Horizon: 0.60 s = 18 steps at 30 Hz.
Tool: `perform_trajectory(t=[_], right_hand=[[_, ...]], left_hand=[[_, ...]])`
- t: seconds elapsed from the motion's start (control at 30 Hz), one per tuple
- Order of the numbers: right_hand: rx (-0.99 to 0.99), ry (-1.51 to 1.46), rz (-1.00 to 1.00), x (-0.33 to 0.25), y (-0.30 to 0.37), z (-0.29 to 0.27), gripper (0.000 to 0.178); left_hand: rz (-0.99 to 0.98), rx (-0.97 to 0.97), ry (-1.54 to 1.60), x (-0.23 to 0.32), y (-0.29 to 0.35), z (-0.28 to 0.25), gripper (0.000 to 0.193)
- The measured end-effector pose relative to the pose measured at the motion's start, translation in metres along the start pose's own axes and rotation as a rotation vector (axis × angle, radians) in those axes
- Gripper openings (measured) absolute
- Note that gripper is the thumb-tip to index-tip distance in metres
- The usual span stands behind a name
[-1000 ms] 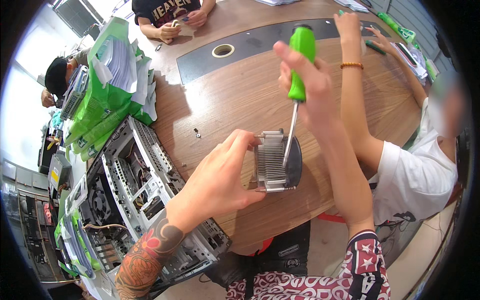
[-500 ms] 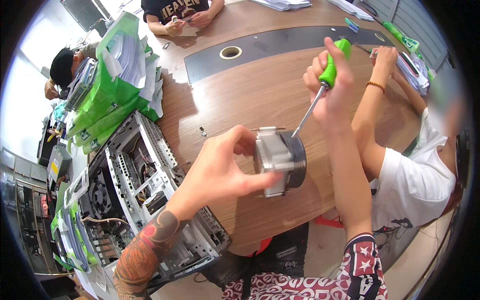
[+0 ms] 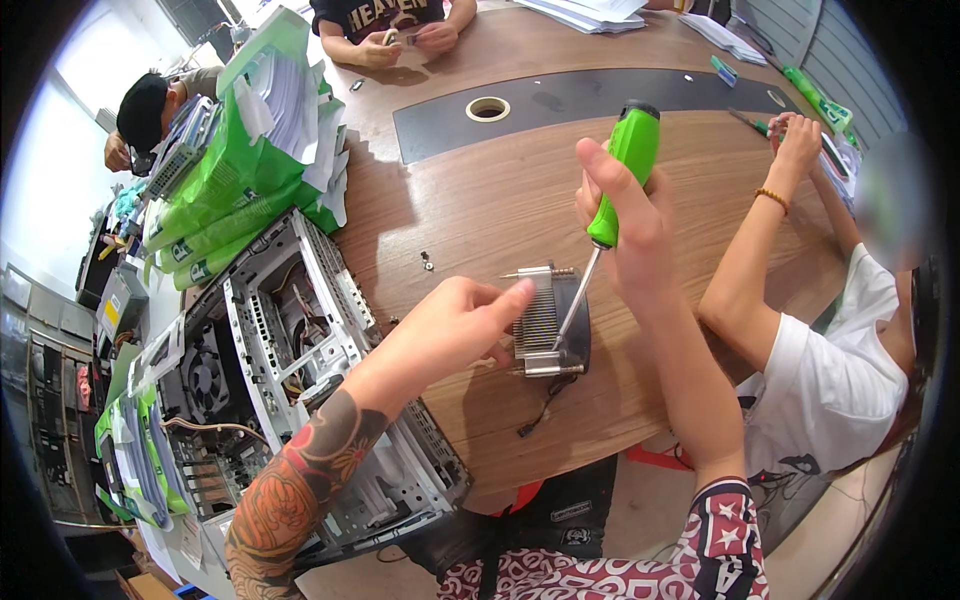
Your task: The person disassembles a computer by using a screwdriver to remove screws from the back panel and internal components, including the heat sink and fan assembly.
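Observation:
A CPU cooler (image 3: 537,318) with silver fins and a dark round fan stands on its side on the wooden table. My left hand (image 3: 455,325) is closed at its left side, thumb and fingers against the fins; some fingertips are hidden. In a closed grip, my right hand (image 3: 630,225) holds a green-handled screwdriver (image 3: 628,165). The blade slants down to the left, its tip at the near end of the cooler, beside the fan. From the cooler a short dark cable (image 3: 540,410) trails onto the table.
An opened computer case (image 3: 270,330) lies at the left, behind my left forearm. Small screws (image 3: 427,262) sit beyond my left hand. Green bags of papers (image 3: 240,170) are stacked far left. A tape roll (image 3: 488,109) lies on the dark strip. A co-worker's arm (image 3: 750,250) rests at the right.
The cooler has come down from a tilted hold to the table. My left hand has shifted its grip on it. The screwdriver has moved left and lower, its tip now at the cooler's near end.

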State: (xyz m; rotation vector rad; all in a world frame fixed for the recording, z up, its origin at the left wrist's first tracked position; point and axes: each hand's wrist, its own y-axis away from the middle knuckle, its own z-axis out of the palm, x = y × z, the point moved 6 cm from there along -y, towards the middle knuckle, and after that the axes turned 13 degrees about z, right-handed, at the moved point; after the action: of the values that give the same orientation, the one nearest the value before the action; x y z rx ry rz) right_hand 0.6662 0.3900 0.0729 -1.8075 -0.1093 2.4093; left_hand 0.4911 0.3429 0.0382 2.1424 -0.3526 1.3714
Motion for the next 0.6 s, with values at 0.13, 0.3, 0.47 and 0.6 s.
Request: perform_trajectory(t=[0.13, 0.3, 0.47, 0.6], right_hand=[[0.020, -0.051, 0.023, 0.002, 0.000, 0.003, 0.031], [0.082, -0.132, 0.032, 0.005, 0.000, 0.001, 0.029], [0.121, -0.190, 0.030, -0.001, -0.001, 0.001, 0.031], [0.073, -0.139, 0.043, -0.005, 0.001, -0.001, 0.031]], left_hand=[[0.031, 0.121, 0.111, -0.002, 0.001, 0.000, 0.062], [0.253, 0.228, -0.025, 0.013, 0.002, -0.016, 0.067], [0.460, -0.094, -0.169, 0.020, 0.009, 0.012, 0.101], [0.592, -0.164, -0.323, 0.021, 0.010, 0.022, 0.113]])
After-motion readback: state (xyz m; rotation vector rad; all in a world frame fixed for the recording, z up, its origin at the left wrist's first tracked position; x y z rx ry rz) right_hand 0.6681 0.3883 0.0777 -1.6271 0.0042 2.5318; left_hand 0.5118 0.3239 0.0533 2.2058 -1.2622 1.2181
